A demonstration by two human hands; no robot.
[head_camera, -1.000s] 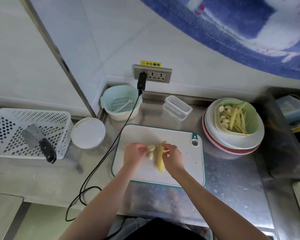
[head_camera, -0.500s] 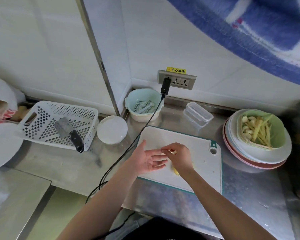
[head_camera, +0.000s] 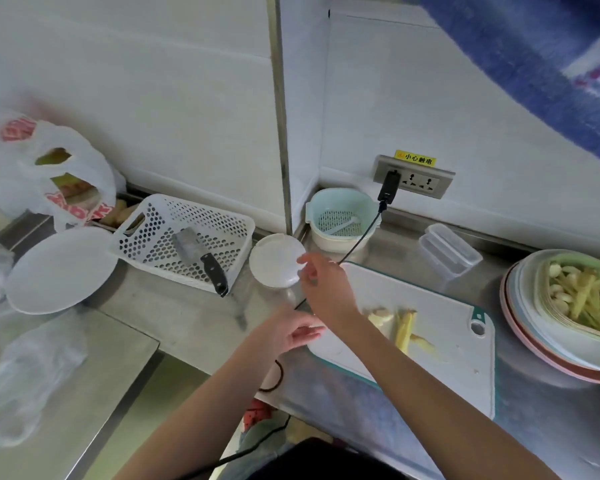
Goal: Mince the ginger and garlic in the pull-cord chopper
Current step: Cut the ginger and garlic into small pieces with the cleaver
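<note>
A steel counter [head_camera: 194,320] runs along a white wall, with a white cutting board [head_camera: 430,344] on it. The head view shows ginger strips [head_camera: 404,327] and a garlic clove [head_camera: 380,315] lying on the board, and more in the green bowl [head_camera: 548,289] at right. The pull-cord chopper [head_camera: 276,261], lid on, stands left of the board. Risk, as I judge it: the black cable [head_camera: 359,239] runs close to the chopper and could snag. The right hand [head_camera: 324,289] reaches over, fingers spread, thumb at the lid's edge; contact is unclear. The left hand [head_camera: 291,332] hovers relaxed, empty.
</note>
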